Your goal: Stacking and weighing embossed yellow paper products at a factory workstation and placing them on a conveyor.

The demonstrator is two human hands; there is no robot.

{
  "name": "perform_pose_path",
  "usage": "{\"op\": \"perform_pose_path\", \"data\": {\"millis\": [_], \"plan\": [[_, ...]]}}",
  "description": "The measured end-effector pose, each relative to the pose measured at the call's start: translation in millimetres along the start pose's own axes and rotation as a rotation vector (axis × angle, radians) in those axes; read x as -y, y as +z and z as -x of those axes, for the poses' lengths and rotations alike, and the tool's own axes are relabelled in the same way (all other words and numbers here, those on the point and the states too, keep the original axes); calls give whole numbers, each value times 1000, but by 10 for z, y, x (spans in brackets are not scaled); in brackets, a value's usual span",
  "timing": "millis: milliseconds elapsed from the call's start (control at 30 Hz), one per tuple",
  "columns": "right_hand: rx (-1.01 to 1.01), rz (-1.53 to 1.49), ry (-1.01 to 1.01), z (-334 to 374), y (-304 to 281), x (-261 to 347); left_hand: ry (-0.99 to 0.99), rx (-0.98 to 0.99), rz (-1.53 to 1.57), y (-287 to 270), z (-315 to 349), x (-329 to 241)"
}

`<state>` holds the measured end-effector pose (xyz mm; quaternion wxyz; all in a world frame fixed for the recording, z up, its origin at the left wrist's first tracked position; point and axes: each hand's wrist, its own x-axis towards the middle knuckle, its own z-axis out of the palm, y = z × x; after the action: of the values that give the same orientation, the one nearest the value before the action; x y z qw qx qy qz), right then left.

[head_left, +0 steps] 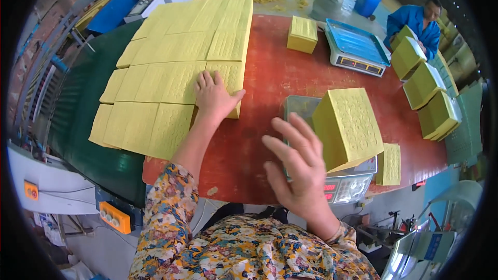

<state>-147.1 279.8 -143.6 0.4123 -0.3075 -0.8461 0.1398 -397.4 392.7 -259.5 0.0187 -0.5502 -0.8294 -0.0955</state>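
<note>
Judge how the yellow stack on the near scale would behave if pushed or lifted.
The yellow stack sits tilted on the near scale, so a push could probably slide or topple it. It looks like layered thin sheets, likely flexing or fanning unless gripped from both sides.

Person, seen from above: garment in floral print (blue, orange, yellow and cream on a darker ground); sleeves reaching to about the forearm on both arms; left hand (214,97) bare; right hand (298,168) bare; no gloves or rings discernible.

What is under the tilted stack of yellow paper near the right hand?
The tilted yellow stack rests on a grey weighing scale. Its red display and part of its pan show. The stack covers most of the pan. The right hand is open beside it.
</note>
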Motion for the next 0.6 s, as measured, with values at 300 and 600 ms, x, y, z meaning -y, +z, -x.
{"op": "perform_pose_path", "data": {"millis": [300,600], "plan": [[75,-85,72,-59,652,209,171,-68,105,38,126,-5],[95,-60,43,22,664,70,640,-78,240,-135,1320,245]]}}
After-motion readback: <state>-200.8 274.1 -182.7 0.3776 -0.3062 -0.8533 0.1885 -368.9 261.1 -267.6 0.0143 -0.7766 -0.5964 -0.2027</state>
